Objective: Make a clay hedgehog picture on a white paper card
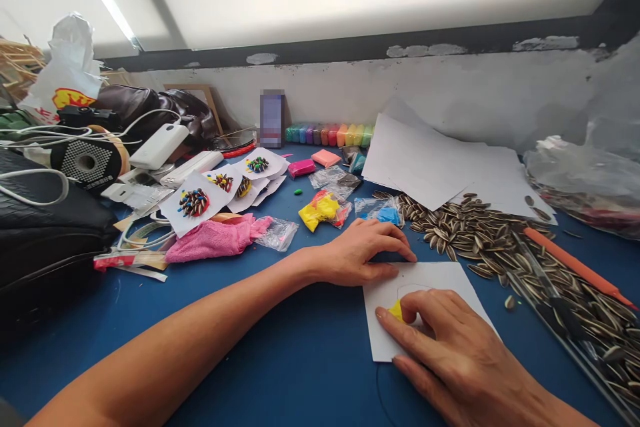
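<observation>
A white paper square lies on the blue table, with a thin curved pencil line partly showing on it. My left hand rests at its top left corner, fingers apart and fingertips touching the edge. Over the paper, my right hand has its fingers closed around a small lump of yellow modelling clay, pressed against the sheet. Part of the lump and of the drawn line is hidden by the fingers. Beyond my left hand sits an opened packet of yellow clay, beside a packet of blue clay.
Sunflower seeds are heaped on the right, with an orange pen and a clear ruler on them. White sheets lie behind. Seed-covered clay pieces on paper and a pink cloth are at left.
</observation>
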A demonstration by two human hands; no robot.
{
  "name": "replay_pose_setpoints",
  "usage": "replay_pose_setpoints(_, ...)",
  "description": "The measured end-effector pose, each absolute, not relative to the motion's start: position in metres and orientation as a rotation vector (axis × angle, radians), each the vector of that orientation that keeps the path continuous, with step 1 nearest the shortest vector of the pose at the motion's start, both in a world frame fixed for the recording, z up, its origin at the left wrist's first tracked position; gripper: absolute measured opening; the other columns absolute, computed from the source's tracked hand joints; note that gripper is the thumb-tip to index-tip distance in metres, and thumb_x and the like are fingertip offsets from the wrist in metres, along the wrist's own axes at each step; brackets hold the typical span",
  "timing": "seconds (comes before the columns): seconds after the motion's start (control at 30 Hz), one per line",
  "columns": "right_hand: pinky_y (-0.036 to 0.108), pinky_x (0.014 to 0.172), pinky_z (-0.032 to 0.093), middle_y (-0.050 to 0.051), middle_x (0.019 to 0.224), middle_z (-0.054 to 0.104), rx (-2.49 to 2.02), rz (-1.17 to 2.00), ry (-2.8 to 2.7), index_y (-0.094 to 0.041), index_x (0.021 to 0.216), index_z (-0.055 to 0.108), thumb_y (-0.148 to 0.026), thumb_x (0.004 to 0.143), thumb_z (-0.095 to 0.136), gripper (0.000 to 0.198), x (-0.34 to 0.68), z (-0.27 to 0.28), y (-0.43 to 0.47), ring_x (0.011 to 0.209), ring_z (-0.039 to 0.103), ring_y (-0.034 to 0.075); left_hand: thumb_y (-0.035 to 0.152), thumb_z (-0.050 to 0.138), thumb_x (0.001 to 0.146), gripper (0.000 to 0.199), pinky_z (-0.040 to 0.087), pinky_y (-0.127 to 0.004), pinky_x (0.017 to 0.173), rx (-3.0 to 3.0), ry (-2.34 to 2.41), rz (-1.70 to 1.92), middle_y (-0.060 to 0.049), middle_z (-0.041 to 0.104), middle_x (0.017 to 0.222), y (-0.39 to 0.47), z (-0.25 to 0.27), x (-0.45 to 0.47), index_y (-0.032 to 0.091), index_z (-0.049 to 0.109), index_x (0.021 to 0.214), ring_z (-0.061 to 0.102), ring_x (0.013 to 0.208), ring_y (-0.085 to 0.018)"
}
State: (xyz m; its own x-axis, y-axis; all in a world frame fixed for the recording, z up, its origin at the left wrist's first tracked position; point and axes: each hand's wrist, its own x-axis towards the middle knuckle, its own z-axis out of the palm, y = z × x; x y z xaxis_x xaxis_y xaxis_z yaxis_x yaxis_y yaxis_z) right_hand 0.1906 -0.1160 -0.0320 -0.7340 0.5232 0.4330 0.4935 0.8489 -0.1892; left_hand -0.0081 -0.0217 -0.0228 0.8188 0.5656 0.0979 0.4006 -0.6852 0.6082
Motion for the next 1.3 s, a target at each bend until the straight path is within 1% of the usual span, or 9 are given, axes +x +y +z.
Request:
replay_pose_setpoints(0.1, 0.032, 0.070, 0.050, 0.009, 0.088, 0.064, -0.713, 0.028, -2.512, -0.015, 0.111, 0.069, -0.018, 0.092, 0.051, 0.026, 0.190, -0.029, -0.117, 0.078, 0.058, 0.019, 0.022, 0.055, 0.092, 0.025, 0.034, -0.037, 0.097, 2.417, 0.688, 0.379, -0.006, 0.059, 0.126, -0.021, -0.023, -0.009, 0.021, 0.064, 0.116, 0.054, 0.113, -0.021)
replay_pose_setpoints(0.3, 0.029, 0.065, 0.046, 0.005, 0.077, 0.064, -0.636, -0.055, -2.421, -0.015, 0.103, 0.067, -0.010, 0.090, 0.051, 0.022, 0.193, -0.024, -0.119, 0.067, 0.055, 0.015, 0.023, 0.055, 0.093, 0.024, 0.034, -0.037, 0.098, 2.429, 0.678, 0.374, -0.006, 0.059, 0.126, -0.021, -0.022, -0.009, 0.022, 0.064, 0.116, 0.054, 0.114, -0.021)
replay_pose_setpoints(0.43, 0.030, 0.069, 0.047, 0.007, 0.083, 0.064, -0.695, -0.037, -2.463, -0.016, 0.105, 0.069, -0.013, 0.091, 0.051, 0.023, 0.193, -0.027, -0.118, 0.073, 0.057, 0.017, 0.023, 0.055, 0.092, 0.025, 0.035, -0.037, 0.098, 2.425, 0.689, 0.370, -0.006, 0.059, 0.126, -0.021, -0.022, -0.008, 0.022, 0.064, 0.116, 0.054, 0.113, -0.022)
replay_pose_setpoints(0.6, 0.030, 0.068, 0.046, 0.006, 0.081, 0.060, -0.695, 0.065, -2.520, -0.015, 0.106, 0.069, -0.014, 0.092, 0.050, 0.024, 0.193, -0.030, -0.117, 0.072, 0.054, 0.017, 0.023, 0.056, 0.092, 0.025, 0.035, -0.037, 0.097, 2.433, 0.697, 0.371, -0.006, 0.059, 0.127, -0.021, -0.023, -0.008, 0.022, 0.064, 0.116, 0.053, 0.114, -0.022)
replay_pose_setpoints(0.67, 0.030, 0.071, 0.047, 0.007, 0.085, 0.060, -0.694, 0.086, -2.524, -0.014, 0.107, 0.069, -0.014, 0.092, 0.050, 0.024, 0.195, -0.030, -0.118, 0.076, 0.054, 0.017, 0.022, 0.057, 0.092, 0.025, 0.035, -0.037, 0.097, 2.433, 0.693, 0.380, -0.006, 0.059, 0.126, -0.021, -0.024, -0.008, 0.021, 0.064, 0.116, 0.054, 0.113, -0.022)
replay_pose_setpoints(0.83, 0.034, 0.079, 0.046, 0.010, 0.098, 0.061, -0.713, 0.004, -2.507, -0.014, 0.116, 0.068, -0.019, 0.093, 0.052, 0.028, 0.195, -0.032, -0.119, 0.086, 0.054, 0.020, 0.021, 0.057, 0.093, 0.024, 0.034, -0.036, 0.097, 2.435, 0.684, 0.386, -0.005, 0.059, 0.126, -0.021, -0.024, -0.008, 0.021, 0.064, 0.116, 0.053, 0.113, -0.021)
replay_pose_setpoints(1.0, 0.035, 0.080, 0.045, 0.007, 0.092, 0.062, -0.768, 0.023, -2.503, -0.018, 0.111, 0.071, -0.023, 0.093, 0.053, 0.026, 0.191, -0.032, -0.118, 0.082, 0.053, 0.020, 0.020, 0.057, 0.093, 0.025, 0.034, -0.036, 0.096, 2.446, 0.663, 0.401, -0.006, 0.059, 0.124, -0.021, -0.025, -0.009, 0.019, 0.064, 0.117, 0.053, 0.112, -0.021)
replay_pose_setpoints(1.17, 0.038, 0.085, 0.043, 0.011, 0.103, 0.059, -0.750, -0.047, -2.486, -0.017, 0.115, 0.069, -0.025, 0.094, 0.053, 0.028, 0.194, -0.033, -0.118, 0.092, 0.051, 0.022, 0.022, 0.056, 0.094, 0.024, 0.034, -0.036, 0.096, 2.437, 0.666, 0.405, -0.006, 0.059, 0.125, -0.022, -0.025, -0.009, 0.019, 0.064, 0.117, 0.054, 0.113, -0.020)
replay_pose_setpoints(1.3, 0.040, 0.088, 0.040, 0.009, 0.101, 0.059, -0.791, -0.065, -2.459, -0.017, 0.112, 0.070, -0.028, 0.096, 0.052, 0.028, 0.193, -0.037, -0.120, 0.090, 0.051, 0.023, 0.023, 0.055, 0.095, 0.023, 0.034, -0.036, 0.097, 2.438, 0.679, 0.402, -0.006, 0.059, 0.126, -0.022, -0.026, -0.008, 0.022, 0.063, 0.116, 0.053, 0.114, -0.020)
